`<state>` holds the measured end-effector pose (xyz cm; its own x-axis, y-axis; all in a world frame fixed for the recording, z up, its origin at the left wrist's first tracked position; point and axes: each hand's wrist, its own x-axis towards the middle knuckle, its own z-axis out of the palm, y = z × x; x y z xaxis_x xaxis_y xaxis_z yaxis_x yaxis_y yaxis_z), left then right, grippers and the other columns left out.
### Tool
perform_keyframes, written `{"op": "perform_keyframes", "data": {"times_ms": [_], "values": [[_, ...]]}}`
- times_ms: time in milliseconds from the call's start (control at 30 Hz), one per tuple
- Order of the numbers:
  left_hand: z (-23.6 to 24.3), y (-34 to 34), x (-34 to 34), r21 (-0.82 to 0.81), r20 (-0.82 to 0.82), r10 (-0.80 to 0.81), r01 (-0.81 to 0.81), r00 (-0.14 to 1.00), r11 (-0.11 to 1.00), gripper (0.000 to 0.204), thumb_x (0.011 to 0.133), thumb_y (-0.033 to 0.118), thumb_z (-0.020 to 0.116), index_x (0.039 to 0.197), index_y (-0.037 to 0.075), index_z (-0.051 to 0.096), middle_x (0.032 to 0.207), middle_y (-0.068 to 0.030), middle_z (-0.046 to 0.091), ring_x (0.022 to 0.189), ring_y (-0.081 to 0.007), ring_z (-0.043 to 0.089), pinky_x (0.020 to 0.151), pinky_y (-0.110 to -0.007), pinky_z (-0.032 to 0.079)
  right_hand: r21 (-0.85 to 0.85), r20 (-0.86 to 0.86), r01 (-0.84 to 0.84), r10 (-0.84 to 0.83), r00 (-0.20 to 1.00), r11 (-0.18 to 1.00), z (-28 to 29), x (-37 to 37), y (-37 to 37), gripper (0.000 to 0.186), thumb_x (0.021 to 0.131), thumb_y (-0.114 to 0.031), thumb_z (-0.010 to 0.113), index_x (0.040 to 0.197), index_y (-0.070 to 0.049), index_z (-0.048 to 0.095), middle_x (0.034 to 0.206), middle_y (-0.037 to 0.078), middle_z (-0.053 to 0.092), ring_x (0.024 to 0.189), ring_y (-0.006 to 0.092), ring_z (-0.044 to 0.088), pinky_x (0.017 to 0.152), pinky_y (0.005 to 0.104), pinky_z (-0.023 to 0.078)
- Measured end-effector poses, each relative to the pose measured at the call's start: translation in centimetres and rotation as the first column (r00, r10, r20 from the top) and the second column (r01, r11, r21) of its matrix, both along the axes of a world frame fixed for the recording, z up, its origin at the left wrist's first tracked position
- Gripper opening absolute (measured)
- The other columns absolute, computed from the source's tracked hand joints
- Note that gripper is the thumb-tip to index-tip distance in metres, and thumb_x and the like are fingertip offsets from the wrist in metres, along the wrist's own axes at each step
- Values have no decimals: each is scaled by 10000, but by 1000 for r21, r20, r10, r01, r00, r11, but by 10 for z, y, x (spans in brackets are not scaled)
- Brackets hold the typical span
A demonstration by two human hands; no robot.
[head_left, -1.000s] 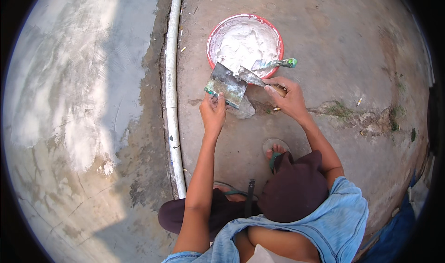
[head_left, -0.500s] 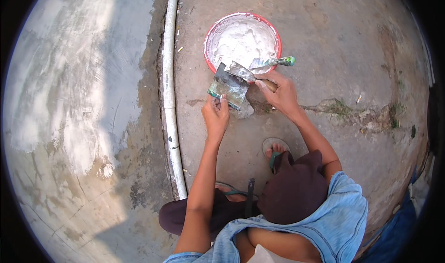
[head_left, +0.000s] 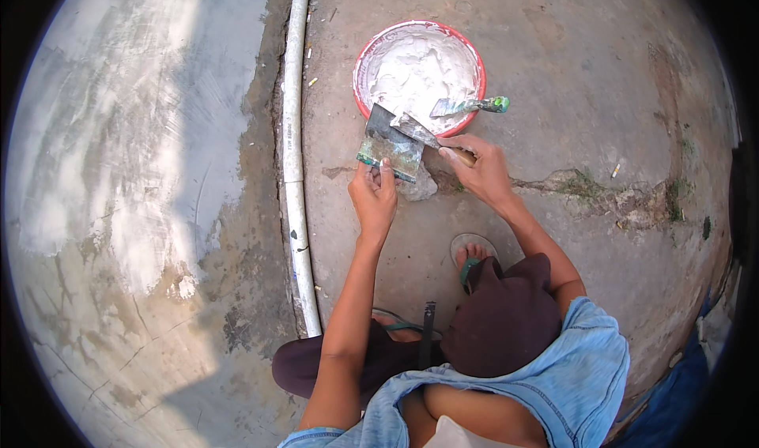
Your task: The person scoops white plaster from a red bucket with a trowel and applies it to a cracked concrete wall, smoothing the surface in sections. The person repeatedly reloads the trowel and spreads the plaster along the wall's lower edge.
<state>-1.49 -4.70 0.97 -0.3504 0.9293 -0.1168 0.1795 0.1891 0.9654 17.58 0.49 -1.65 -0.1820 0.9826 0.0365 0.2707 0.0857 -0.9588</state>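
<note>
My left hand [head_left: 374, 199] grips the near edge of a wide, flat putty knife [head_left: 393, 149], its dark blade smeared with white and pointing away from me. In my right hand [head_left: 484, 171] is a narrower putty knife with a wooden handle [head_left: 461, 156]. Its metal blade [head_left: 413, 128] lies over the wide blade's right side, with a bit of white paste at the tip. Just beyond both hands sits a red-rimmed basin [head_left: 481, 67] holding thick white paste [head_left: 419, 73]. A third scraper with a green-stained handle [head_left: 492, 104] rests across the basin's right rim.
A long white pipe [head_left: 292, 148] runs along the ground to my left, beside a wall or slab patched with white [head_left: 142, 132]. A crack with grass [head_left: 581, 186] crosses the concrete at right. My sandalled foot [head_left: 472, 254] is below my hands.
The narrow blade has shifted slightly on the wide blade. Basin, pipe and hands sit a little further right in the picture. Both hands keep their tools.
</note>
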Motion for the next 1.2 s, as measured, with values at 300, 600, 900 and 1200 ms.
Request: {"op": "perform_keyframes", "data": {"times_ms": [300, 600, 900, 1200], "values": [[9, 4, -4, -35, -62, 63, -66, 996, 997, 212, 1004, 47, 511, 1158, -96, 535, 984, -135, 650, 839, -149, 655, 699, -305, 624, 79, 32, 11, -13, 999, 997, 12, 6, 8, 182, 849, -111, 732, 1007, -20, 738, 923, 120, 734, 810, 188, 700, 718, 291, 523], [-4, -1, 0, 1, -125, 30, -30, 992, 1000, 201, 1004, 63, 529, 1131, -91, 554, 962, -118, 646, 845, -139, 649, 699, -299, 622, 100, -13, 24, -23, 1000, 995, 9, -12, 4, 197, 840, -152, 734, 1003, -43, 744, 963, 138, 729, 866, 292, 710, 749, 337, 537], [4, 5, 1, 8, 15, 55, -55, 998, 998, 207, 1001, 51, 521, 1159, -81, 545, 964, -122, 660, 820, -124, 654, 678, -284, 615, 11, -16, -35, 35, 999, 999, 10, 8, 1, 199, 873, -102, 717, 1049, -11, 730, 972, 117, 738, 862, 155, 691, 762, 287, 524], [2, 0, 8, -85, 148, 122, -111, 981, 990, 219, 1002, 75, 539, 1164, -70, 566, 983, -103, 666, 808, -111, 643, 673, -287, 592, -16, -102, 70, -71, 992, 997, 26, 6, 27, 212, 878, -128, 718, 1057, -15, 727, 954, 100, 737, 826, 123, 665, 732, 271, 509]]}}
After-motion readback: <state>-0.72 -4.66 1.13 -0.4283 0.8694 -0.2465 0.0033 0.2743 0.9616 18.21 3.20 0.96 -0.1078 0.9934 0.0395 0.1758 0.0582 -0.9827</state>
